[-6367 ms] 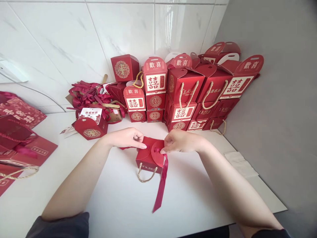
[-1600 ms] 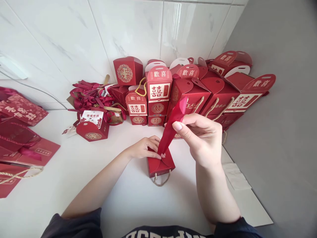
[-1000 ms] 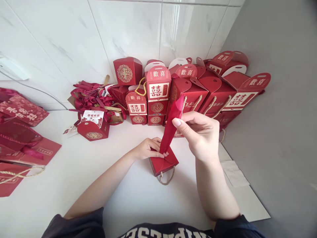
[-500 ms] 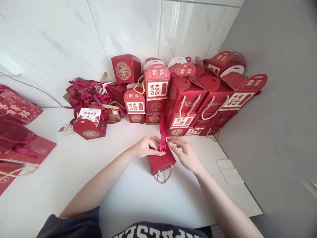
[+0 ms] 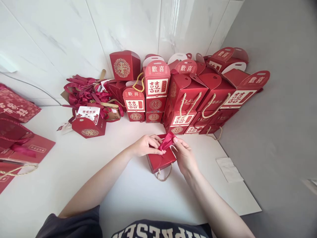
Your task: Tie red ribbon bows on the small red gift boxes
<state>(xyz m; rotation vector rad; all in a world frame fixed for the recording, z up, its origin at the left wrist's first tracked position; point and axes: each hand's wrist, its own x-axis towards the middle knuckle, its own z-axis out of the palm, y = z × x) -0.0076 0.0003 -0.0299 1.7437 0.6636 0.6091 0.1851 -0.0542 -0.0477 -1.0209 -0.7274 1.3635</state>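
Observation:
A small red gift box [image 5: 160, 162] with a twisted cream rope handle [image 5: 164, 178] lies on the white table in front of me. A magenta ribbon [image 5: 166, 140] loops up from its top. My left hand [image 5: 148, 145] is closed at the ribbon's base, its fingertips pressed on the top of the box. On the other side, my right hand [image 5: 183, 153] pinches the ribbon's upper end between thumb and fingers. Part of the box top is hidden by the hands and the ribbon.
Stacked red boxes [image 5: 189, 92] stand along the back wall. Left of them lie a heap of ribbons and tags [image 5: 86, 92] and a red box [image 5: 90, 129]. Red bags [image 5: 37, 145] are at the far left, a white tissue [image 5: 229, 169] at the right.
The ribbon, earlier stretched away toward the stacks, is now folded over to the right. My right hand has taken hold of it; my left hand stays almost in place.

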